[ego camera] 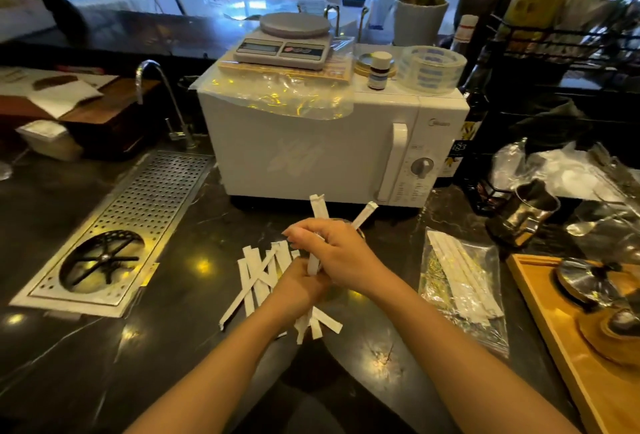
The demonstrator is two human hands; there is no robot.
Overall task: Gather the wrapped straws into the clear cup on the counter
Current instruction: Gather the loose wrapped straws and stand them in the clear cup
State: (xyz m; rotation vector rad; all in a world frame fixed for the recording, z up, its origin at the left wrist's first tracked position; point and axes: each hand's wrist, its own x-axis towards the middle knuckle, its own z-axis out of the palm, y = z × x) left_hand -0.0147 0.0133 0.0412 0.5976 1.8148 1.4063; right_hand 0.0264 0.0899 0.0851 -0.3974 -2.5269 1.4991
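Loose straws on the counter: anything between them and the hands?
No. The loose wrapped straws lie bare on the dark counter, directly under the left hand. The right hand already grips one wrapped straw.

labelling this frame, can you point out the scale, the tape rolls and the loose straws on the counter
scale (294,25): head view, on its round weighing plate
tape rolls (431,68): head view, on the side of the clear stack
loose straws (258,281): head view, on a wrapper mid-pile

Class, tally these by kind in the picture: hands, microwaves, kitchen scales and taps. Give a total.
Hands: 2, the left hand and the right hand
Microwave: 1
Kitchen scale: 1
Tap: 1
Total: 5
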